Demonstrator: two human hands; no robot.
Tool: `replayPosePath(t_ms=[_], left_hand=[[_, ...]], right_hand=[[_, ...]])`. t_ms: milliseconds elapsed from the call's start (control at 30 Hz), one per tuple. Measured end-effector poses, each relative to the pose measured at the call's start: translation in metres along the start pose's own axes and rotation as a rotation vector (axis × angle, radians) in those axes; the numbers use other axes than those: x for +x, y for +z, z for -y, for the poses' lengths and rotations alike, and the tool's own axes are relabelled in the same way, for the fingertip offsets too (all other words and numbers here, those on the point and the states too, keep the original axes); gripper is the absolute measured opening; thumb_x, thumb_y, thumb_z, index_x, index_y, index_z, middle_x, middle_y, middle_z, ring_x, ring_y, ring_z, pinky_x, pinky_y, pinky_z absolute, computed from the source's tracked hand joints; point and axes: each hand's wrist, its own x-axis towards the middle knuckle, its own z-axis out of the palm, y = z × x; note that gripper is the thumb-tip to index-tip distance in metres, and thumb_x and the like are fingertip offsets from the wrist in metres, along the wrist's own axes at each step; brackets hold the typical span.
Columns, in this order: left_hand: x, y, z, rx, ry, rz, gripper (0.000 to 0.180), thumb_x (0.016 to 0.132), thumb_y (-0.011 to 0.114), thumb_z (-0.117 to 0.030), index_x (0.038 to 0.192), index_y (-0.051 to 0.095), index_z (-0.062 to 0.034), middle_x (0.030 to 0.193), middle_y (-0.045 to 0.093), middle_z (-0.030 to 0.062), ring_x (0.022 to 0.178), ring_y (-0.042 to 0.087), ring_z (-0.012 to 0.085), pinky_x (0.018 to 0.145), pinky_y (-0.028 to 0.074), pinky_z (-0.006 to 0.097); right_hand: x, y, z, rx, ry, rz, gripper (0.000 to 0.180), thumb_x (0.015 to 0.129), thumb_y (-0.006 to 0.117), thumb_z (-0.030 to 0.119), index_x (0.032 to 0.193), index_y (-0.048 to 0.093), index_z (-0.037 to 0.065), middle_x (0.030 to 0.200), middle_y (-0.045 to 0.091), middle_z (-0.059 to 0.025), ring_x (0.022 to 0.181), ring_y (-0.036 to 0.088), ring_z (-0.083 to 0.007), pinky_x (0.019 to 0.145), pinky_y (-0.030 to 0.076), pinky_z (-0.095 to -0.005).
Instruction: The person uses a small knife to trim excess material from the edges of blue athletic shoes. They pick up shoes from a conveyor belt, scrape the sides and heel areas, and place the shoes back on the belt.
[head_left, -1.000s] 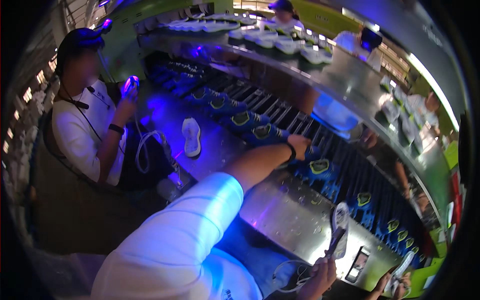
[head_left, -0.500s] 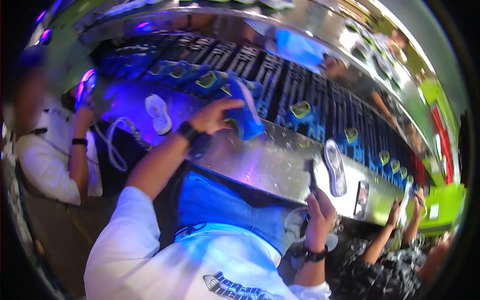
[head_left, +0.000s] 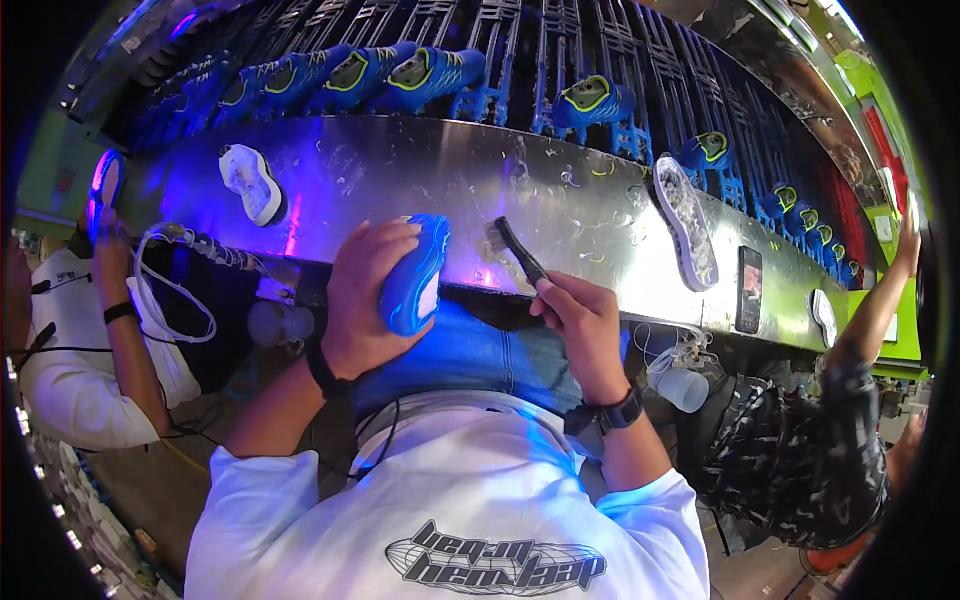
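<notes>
Close in front of my body, my left hand (head_left: 362, 305) is wrapped round a blue shoe upper (head_left: 418, 270). Its pinkish underside is turned to the right, and the fingers curl over its top end. To the right of it, my right hand (head_left: 588, 325) grips the black handle of a small brush (head_left: 522, 256). The bristles point up and left, apart from the shoe. Beyond them on the metal bench (head_left: 380, 190) lie a white shoe sole (head_left: 250, 185) at the left and a longer, whitish sole (head_left: 686, 230) at the right.
Behind the bench, a rack carries several blue shoes (head_left: 435, 78). A phone (head_left: 750, 290) and another sole (head_left: 823, 318) lie farther right. Cups (head_left: 682, 388) hang under the bench edge. One person (head_left: 85, 400) works at my left, another (head_left: 800, 450) at my right.
My left hand has brought the blue shoe upper from near the rack toward my body. The brush in my right hand is now nearer to it. The person at right has stretched out an arm.
</notes>
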Motion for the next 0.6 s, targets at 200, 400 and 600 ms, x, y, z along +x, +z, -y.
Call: replayPosePath(t_ms=[200,400,600], left_hand=[[-0.038,0.011,0.004,0.097,-0.013,0.007,0.068,0.074,0.083,-0.024,0.132,0.052,-0.0077,0.135,0.062,0.0155,0.134,0.055,0.0379,0.121,0.024,0.060],[-0.045,0.015,0.005,0.057,-0.054,-0.052,0.066,0.077,0.083,-0.019,0.136,0.052,-0.0122,0.137,0.063,0.0110,0.134,0.056,0.0330,0.122,0.021,0.060],[-0.050,0.015,0.011,0.069,-0.037,-0.043,0.068,0.076,0.084,-0.020,0.134,0.049,-0.0103,0.136,0.061,0.0156,0.134,0.055,0.0379,0.121,0.023,0.061]], right_hand=[[0.024,0.024,-0.035,-0.236,-0.232,-0.016,0.025,0.097,0.067,0.020,0.111,0.075,0.001,0.070,0.066,-0.0037,0.064,0.057,-0.0089,0.060,0.044,-0.0279],[0.023,0.045,-0.031,-0.395,-0.194,-0.015,0.027,0.098,0.066,0.019,0.115,0.074,-0.001,0.072,0.065,-0.0027,0.067,0.057,-0.0069,0.061,0.044,-0.0260],[0.004,0.046,-0.047,-0.229,-0.223,0.069,0.027,0.101,0.066,0.018,0.116,0.074,-0.003,0.075,0.064,0.0004,0.067,0.053,-0.0049,0.059,0.040,-0.0232]])
